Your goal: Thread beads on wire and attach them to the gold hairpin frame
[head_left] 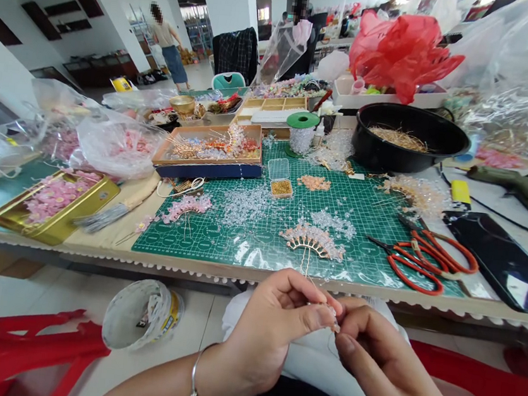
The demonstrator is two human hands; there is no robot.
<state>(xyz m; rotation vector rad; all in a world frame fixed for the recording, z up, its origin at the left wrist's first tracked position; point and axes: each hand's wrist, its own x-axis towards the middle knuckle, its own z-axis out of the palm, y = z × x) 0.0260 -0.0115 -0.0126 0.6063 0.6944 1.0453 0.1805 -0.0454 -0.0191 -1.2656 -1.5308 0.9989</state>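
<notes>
Over my lap, just in front of the table edge, my left hand (280, 327) pinches a small beaded wire piece (334, 323) with clear and peach beads between thumb and fingers. My right hand (377, 354) is closed at the other side of the same piece, its thumb and forefinger pressed together at the beads. A thin wire hangs faintly below the fingertips. Just beyond my hands, a fan-shaped beaded hair comb (313, 242) with gold wire lies on the green cutting mat (220, 244). My fingers partly hide the held piece.
Clear beads (246, 205), peach beads (314, 183) and a small box of gold beads (281, 188) are on the mat. Red-handled pliers (422, 254), a phone (500, 257) and a glue gun (518, 185) lie right. A gold tin (53, 206) stands left; a bucket (136, 317) is below.
</notes>
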